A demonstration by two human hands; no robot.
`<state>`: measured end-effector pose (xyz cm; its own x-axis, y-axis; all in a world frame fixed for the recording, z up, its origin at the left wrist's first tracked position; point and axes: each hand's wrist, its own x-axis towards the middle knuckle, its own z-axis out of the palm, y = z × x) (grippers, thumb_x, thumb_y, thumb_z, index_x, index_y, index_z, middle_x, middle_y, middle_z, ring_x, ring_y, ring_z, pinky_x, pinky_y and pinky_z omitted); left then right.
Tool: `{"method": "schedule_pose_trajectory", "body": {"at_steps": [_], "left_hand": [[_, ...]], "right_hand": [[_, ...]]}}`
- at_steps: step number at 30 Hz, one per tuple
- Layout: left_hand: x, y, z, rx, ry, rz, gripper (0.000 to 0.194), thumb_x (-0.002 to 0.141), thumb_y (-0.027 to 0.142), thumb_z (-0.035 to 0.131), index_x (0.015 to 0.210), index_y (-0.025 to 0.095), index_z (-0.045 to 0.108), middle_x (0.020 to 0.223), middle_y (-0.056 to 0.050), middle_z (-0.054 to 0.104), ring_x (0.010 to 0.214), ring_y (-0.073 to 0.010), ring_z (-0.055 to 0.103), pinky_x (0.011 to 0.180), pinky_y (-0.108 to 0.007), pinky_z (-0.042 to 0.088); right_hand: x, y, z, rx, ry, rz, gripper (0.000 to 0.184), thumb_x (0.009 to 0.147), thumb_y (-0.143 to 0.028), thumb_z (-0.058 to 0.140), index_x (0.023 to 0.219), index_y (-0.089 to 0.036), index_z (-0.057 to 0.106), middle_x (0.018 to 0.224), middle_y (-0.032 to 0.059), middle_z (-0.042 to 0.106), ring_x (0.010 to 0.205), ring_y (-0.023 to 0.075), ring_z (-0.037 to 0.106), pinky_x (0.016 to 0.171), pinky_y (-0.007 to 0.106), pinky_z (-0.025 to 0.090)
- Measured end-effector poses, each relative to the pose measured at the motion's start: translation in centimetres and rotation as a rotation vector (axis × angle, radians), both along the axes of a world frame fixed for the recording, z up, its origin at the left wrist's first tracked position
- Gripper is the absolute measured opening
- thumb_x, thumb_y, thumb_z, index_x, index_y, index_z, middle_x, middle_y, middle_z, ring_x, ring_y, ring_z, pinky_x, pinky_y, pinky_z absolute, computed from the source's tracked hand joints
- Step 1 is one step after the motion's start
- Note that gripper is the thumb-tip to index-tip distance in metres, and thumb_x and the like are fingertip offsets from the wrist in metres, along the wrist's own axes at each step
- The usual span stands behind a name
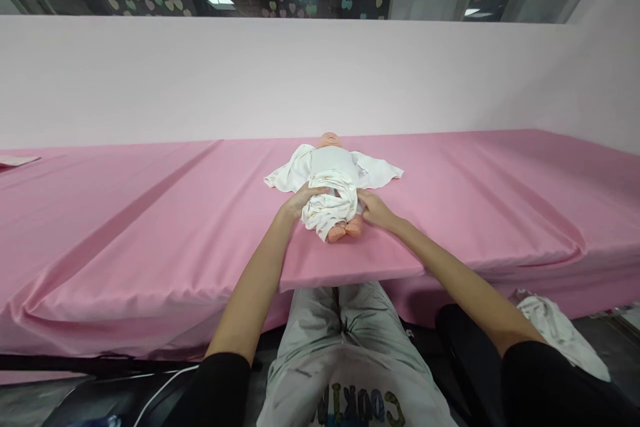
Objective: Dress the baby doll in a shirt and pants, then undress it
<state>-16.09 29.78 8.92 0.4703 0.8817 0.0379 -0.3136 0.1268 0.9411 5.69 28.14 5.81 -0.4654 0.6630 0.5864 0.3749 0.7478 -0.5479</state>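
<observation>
A baby doll point(331, 159) lies on its back on the pink-covered table point(150, 213), head away from me, feet point(345, 231) pointing toward me. A white patterned cloth point(330, 203) is bunched over its lower body and spreads out under its sides. My left hand point(303, 201) grips the bunched cloth at the doll's left side, fingers curled on it. Against the cloth at the other side, by the doll's legs, rests my right hand point(373, 208) with fingers closed on the fabric.
The pink sheet runs wide to both sides, with folds at the left. A white wall stands behind the table. A crumpled white cloth point(555, 330) lies low at the right beside my arm. A flat pale object point(15, 161) sits at the far left edge.
</observation>
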Motion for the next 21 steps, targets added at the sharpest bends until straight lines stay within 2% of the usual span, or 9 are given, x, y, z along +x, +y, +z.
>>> {"method": "schedule_pose_trajectory", "body": {"at_steps": [2,4,7,9,13,16,19,21], "left_hand": [[0.0,-0.1,0.2,-0.01,-0.006,0.032,0.039,0.059,0.021,0.078,0.093,0.009,0.063,0.082,-0.007,0.069,0.072,-0.0184,0.065,0.071,-0.03,0.053],[0.0,-0.1,0.2,0.001,-0.018,0.071,0.036,0.061,0.025,0.078,0.091,0.01,0.063,0.078,-0.006,0.068,0.069,-0.0162,0.064,0.068,-0.027,0.053],[0.1,-0.1,0.3,0.012,-0.012,0.101,0.035,0.06,0.029,0.078,0.086,0.011,0.063,0.073,-0.004,0.067,0.065,-0.0149,0.063,0.063,-0.025,0.052],[0.2,-0.1,0.3,0.015,-0.003,0.098,0.035,0.058,0.029,0.079,0.083,0.011,0.063,0.07,-0.003,0.066,0.063,-0.015,0.062,0.061,-0.025,0.051],[0.2,-0.2,0.3,0.042,-0.013,0.083,0.034,0.052,0.028,0.081,0.076,0.011,0.062,0.062,-0.001,0.063,0.059,-0.0137,0.06,0.059,-0.024,0.049],[-0.1,0.0,0.4,0.055,0.026,0.117,0.037,0.047,0.027,0.081,0.074,0.011,0.062,0.063,-0.001,0.063,0.058,-0.0137,0.059,0.059,-0.025,0.048],[-0.5,-0.1,1.0,0.143,0.188,0.095,0.039,0.046,0.023,0.08,0.079,0.011,0.063,0.072,-0.003,0.066,0.067,-0.0165,0.061,0.065,-0.028,0.049],[-0.5,-0.5,1.9,0.301,0.378,0.03,0.034,0.049,0.023,0.078,0.079,0.012,0.064,0.073,-0.002,0.066,0.07,-0.0172,0.061,0.067,-0.028,0.048]], "right_hand": [[0.7,-0.8,-0.2,0.159,-0.221,0.095,0.06,0.064,-0.002,0.043,0.122,-0.016,0.052,0.129,0.0101,0.048,0.125,0.0256,0.037,0.105,0.045,0.032],[1.1,-0.8,-0.4,0.253,-0.346,0.075,0.062,0.069,-0.002,0.042,0.129,-0.017,0.046,0.136,0.0108,0.041,0.132,0.0256,0.028,0.106,0.048,0.03],[1.4,0.2,-0.5,0.298,-0.425,-0.007,0.056,0.078,-0.007,0.04,0.133,-0.019,0.041,0.139,0.0122,0.038,0.132,0.0262,0.027,0.105,0.051,0.031],[1.3,0.9,-0.6,0.297,-0.408,-0.003,0.052,0.082,-0.012,0.04,0.134,-0.02,0.038,0.141,0.0121,0.034,0.132,0.0259,0.027,0.105,0.051,0.03],[1.4,1.6,-0.8,0.23,-0.232,0.097,0.049,0.085,-0.023,0.043,0.133,-0.022,0.038,0.142,0.0098,0.031,0.131,0.0253,0.027,0.107,0.048,0.027],[1.5,2.0,-0.7,0.084,-0.03,0.11,0.047,0.083,-0.029,0.048,0.129,-0.022,0.041,0.138,0.0098,0.036,0.128,0.0258,0.032,0.107,0.047,0.025],[1.0,2.7,-0.3,-0.095,0.207,0.059,0.043,0.08,-0.03,0.051,0.122,-0.023,0.044,0.128,0.009,0.046,0.119,0.0245,0.042,0.102,0.044,0.032],[0.2,3.3,0.0,-0.139,0.339,0.021,0.041,0.077,-0.029,0.053,0.118,-0.023,0.046,0.121,0.0077,0.051,0.114,0.0239,0.045,0.1,0.043,0.035]]}}
